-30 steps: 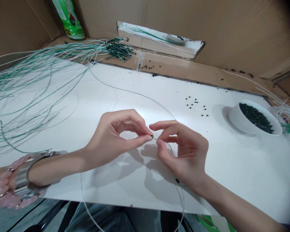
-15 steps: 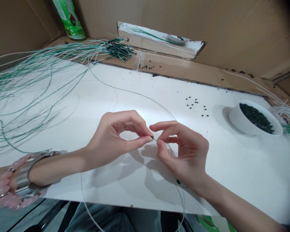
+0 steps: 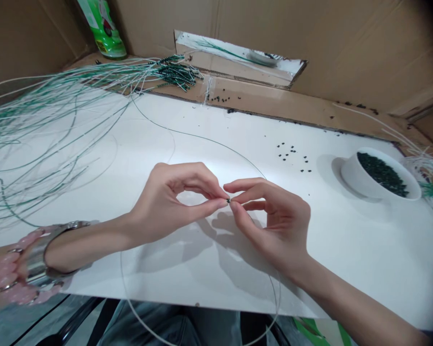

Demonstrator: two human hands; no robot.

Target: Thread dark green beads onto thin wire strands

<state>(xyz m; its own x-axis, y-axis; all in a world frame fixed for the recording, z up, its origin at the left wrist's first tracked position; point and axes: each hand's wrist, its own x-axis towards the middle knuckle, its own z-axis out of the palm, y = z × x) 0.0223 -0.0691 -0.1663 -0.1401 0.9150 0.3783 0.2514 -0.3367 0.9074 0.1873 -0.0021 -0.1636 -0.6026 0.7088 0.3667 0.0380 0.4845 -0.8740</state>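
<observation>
from here, my left hand (image 3: 169, 204) and right hand (image 3: 276, 223) are pinched closed on a tiny dark green bead (image 3: 228, 200) threaded on a thin pale green wire (image 3: 202, 138), a round white ceramic bowl (image 3: 361, 178) off to the right.

We work at a brown-topped bench (image 3: 260, 103), most of it covered by a white sheet (image 3: 350, 274). Brown cardboard walls (image 3: 364, 43) rise behind the bench and meet in a corner at its far left, where a green bottle (image 3: 103, 29) stands. A pale rectangular panel (image 3: 238, 53) is set low in the wall behind it. Bright light falls across the sheet.
</observation>
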